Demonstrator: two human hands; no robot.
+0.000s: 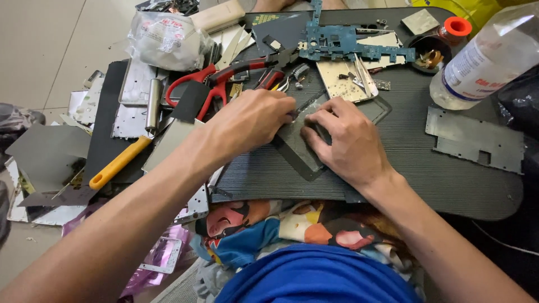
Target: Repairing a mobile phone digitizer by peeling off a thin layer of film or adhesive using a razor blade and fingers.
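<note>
**Both hands working a dark flat panel on the lap board**

Head view: left hand (252, 120) and right hand (345, 140) meet over a dark grey flat panel (297, 151), tilted diamond-wise near the middle of the ribbed black counter (449, 179). Right hand lies flat on it, fingers (317, 120) spread and pressing it down, not wrapped around anything. Left hand fingers are curled tight at the panel's upper edge, pinching something small; cannot tell what, it's hidden.

Step, as a judgement: prying or peeling at the panel's top edge, early to mid-way, panel looks whole. Next move likely needs steady downward hold from the right, fine force from the left along the seam; slip risk toward the right fingertips.

Around: blue circuit board (342, 45) at the far edge, perforated metal plate (345, 81) just beyond the hands, red-handled pliers (224, 76) near the left hand, yellow-handled tool (118, 163) off the counter to the left, grey metal shield (477, 140) at right.

Containers: clear plastic bottle (488, 56) lying tilted at far right, contents unclear. Small dark round dish (429, 56) holds brass-coloured bits. Crumpled plastic bag (163, 39) top left, contents unreadable.
</note>
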